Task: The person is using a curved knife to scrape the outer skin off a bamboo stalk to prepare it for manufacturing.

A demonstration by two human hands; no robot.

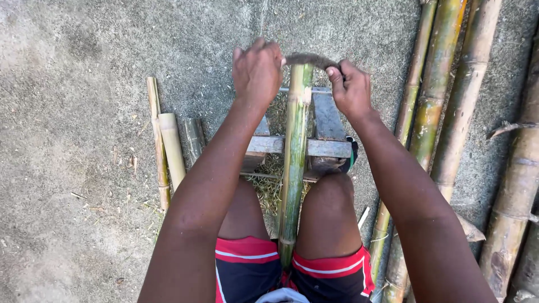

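Gripping a curved blade [307, 58] at both ends, we hold it across the top of a green bamboo pole [294, 163]. Our left hand [257, 72] is closed in a fist around the blade's left end; our right hand [350, 88] is closed around its right end, fingers curled tight over it. The blade arches between the two fists and sits on the far end of the pole, touching it.

The pole runs straight away from us, between our knees, and lies over a grey wooden frame [325, 147]. The frame's crossbar passes under the pole about midway along it, and a second plank of the frame runs just right of the pole, beyond the crossbar. Dry shavings [269, 182] lie under the frame, on both sides of the pole.

Left of the pole, well apart from it, three short bamboo pieces [171, 148] lie side by side on the concrete ground [73, 140]: a thin pale one, a thicker pale one, and a darker one nearest the frame. Right of the pole, several long bamboo stalks [435, 106] lie roughly parallel to it, green and yellow-brown. We cannot tell what the dark thing with a green edge at the frame's right end is.
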